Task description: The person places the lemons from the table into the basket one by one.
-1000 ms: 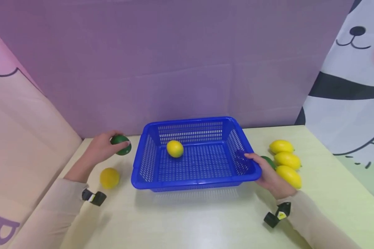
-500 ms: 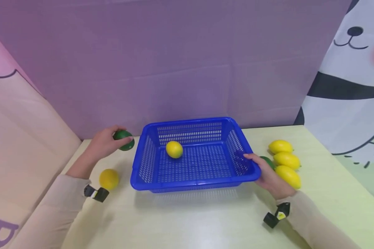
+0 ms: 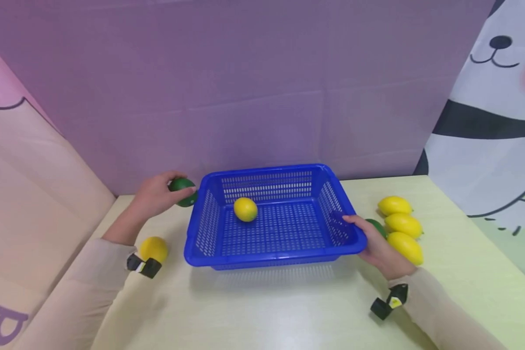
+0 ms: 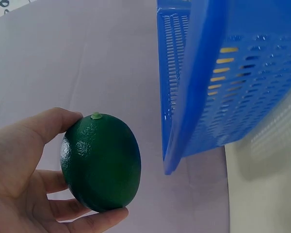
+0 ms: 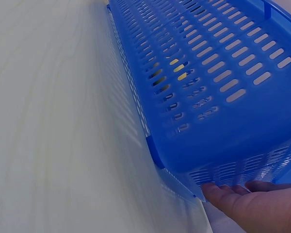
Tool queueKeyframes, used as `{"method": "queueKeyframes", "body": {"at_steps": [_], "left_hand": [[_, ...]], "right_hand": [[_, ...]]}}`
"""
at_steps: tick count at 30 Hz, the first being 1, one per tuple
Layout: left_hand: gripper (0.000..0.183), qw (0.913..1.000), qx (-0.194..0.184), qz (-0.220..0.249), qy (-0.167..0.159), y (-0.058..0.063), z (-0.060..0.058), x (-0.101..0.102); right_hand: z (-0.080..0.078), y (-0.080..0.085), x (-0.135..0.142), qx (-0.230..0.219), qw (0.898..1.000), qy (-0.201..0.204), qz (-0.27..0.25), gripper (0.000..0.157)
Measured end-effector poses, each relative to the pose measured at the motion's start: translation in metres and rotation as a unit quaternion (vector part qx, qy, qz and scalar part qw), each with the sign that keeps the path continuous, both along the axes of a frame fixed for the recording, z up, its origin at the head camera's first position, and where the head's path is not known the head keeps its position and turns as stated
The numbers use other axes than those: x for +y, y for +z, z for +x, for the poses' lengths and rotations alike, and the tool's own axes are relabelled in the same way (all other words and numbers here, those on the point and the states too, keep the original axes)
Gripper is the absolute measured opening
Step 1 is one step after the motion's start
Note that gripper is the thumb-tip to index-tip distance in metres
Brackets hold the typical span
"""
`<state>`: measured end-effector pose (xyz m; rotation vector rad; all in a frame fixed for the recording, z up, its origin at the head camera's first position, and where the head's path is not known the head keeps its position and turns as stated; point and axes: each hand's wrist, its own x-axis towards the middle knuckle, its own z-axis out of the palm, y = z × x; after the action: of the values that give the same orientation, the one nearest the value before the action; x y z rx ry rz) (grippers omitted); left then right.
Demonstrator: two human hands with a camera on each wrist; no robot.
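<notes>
Lime: dark green, glossy, ovoid, with a pale green stem nub at one end. On my head view I find it held aloft left of centre, just beside the left rim of the basket; on my left wrist view it sits at lower left, nub uppermost, a gap between the two. The basket is blue, rectangular, slotted, open side up, central in my head view.

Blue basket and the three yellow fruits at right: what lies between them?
In the head view, the right hand and a green fruit partly hidden behind it.
</notes>
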<state>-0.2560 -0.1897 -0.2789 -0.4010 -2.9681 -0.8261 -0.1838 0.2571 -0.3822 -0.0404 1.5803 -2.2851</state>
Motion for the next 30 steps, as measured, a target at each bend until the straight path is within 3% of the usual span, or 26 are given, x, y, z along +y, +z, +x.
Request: {"method": "queueKeyframes", "body": {"at_steps": [6,16,30], "left_hand": [[0.054,0.9999,-0.002,0.004,-0.012,0.001,-0.005,0.007],[0.054,0.9994,-0.012,0.012,-0.03,0.009,-0.008,0.023],[0.056,0.9967,-0.036,0.042,-0.06,0.009,-0.021,0.047]], "right_hand": [[0.001,0.0,0.0,-0.002,1.0,0.0,0.011,0.062],[0.001,0.001,0.002,0.002,1.0,-0.006,0.001,0.052],[0.0,0.001,0.001,-0.005,1.0,-0.008,0.004,0.056]]}}
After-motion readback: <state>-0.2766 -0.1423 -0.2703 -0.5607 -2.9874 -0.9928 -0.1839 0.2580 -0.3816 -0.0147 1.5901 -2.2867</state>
